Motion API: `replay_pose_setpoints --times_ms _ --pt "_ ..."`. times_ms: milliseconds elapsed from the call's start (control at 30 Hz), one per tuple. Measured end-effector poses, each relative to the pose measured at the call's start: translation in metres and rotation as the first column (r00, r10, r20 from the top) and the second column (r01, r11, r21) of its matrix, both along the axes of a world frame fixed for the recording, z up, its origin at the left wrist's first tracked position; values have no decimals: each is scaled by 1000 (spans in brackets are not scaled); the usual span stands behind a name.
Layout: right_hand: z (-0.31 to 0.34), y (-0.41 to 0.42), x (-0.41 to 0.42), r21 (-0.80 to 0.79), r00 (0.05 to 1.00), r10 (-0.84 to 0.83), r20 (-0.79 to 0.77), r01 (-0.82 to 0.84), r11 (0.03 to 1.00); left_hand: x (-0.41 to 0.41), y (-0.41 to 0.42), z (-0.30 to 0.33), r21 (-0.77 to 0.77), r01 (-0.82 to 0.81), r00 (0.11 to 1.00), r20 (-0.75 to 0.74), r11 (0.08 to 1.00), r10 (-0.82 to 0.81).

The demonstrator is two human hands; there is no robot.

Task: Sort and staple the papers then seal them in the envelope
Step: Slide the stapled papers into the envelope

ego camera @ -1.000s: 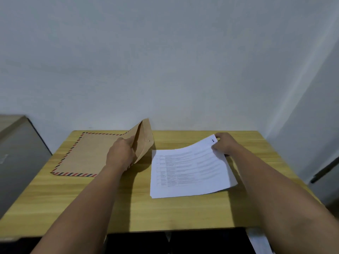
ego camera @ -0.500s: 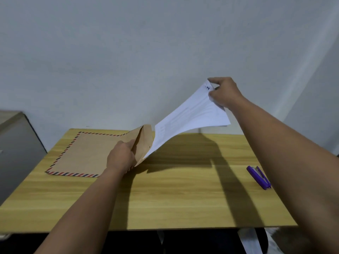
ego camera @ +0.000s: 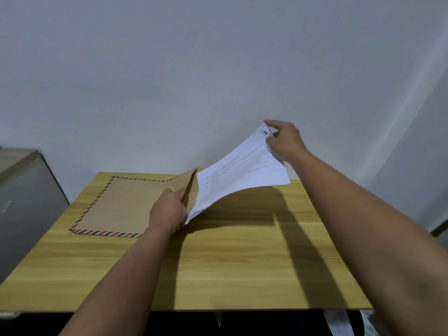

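One pale wooden tabletop [ego camera: 242,263] stretches before me, with one grey cabinet [ego camera: 21,202] standing just beside its left edge. One flat brown paper envelope with a red-and-blue striped border [ego camera: 121,204] lies on the tabletop's far left part, its mouth facing right. One stack of white printed papers [ego camera: 237,175] slopes down from the upper right, its lower end at the envelope's mouth. My two hands are both busy: my left hand [ego camera: 167,212] pinches the envelope's raised flap, and my right hand [ego camera: 286,139] grips the papers' upper corner in the air.
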State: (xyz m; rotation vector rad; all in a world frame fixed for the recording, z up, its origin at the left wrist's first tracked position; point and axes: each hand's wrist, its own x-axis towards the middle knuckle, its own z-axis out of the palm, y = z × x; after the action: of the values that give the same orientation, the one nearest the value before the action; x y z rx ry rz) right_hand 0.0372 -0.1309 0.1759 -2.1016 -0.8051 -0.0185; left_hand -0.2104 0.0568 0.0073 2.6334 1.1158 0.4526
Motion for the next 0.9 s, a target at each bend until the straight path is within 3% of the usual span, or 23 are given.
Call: replay_pose_setpoints --times_ms 233,700,900 --pt "-30 18 -7 55 1000 19 -21 -18 998 8 -12 7 -2 15 999 -52 1000 -15" --pt "-76 58 -59 114 990 21 -140 -5 993 16 -20 14 18 -36 999 35 999 36" --pt "-94 59 -73 101 987 84 -140 -70 992 10 -17 11 -8 -69 996 47 998 70"
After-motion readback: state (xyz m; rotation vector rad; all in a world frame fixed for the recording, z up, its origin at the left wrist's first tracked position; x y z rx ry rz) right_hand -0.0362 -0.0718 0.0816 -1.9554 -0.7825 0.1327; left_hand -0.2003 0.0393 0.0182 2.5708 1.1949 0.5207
